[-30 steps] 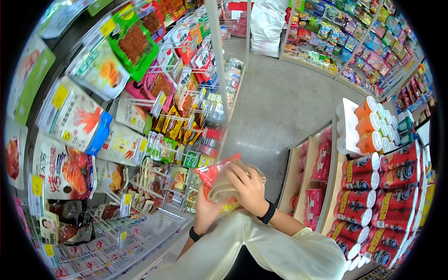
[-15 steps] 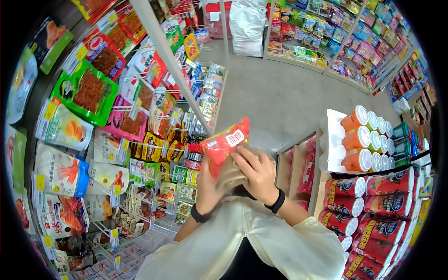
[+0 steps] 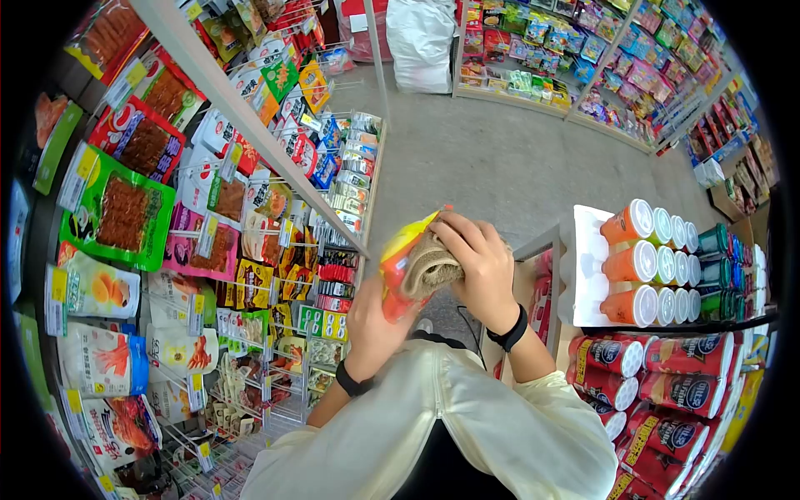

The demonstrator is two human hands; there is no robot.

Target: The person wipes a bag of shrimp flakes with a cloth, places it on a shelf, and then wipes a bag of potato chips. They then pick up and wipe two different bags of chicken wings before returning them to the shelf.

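My left hand (image 3: 372,327) grips a red and yellow snack bag (image 3: 397,260) from its lower left side, in front of my chest. My right hand (image 3: 483,271) is closed over a folded brown cloth (image 3: 432,268), which lies against the bag's right side. The cloth hides much of the bag, and its edges are smeared by motion. Both wrists wear black bands.
On the left, a rack holds hanging packaged snacks (image 3: 125,212) on hooks. To the right, a shelf carries orange-filled cups (image 3: 629,262) above red canisters (image 3: 687,354). A white sack (image 3: 421,46) stands on the grey floor (image 3: 467,154) ahead.
The bag has turned from its red labelled face to a yellow and red side. The cloth has come up over its right side with my right hand. The view has shifted slightly.
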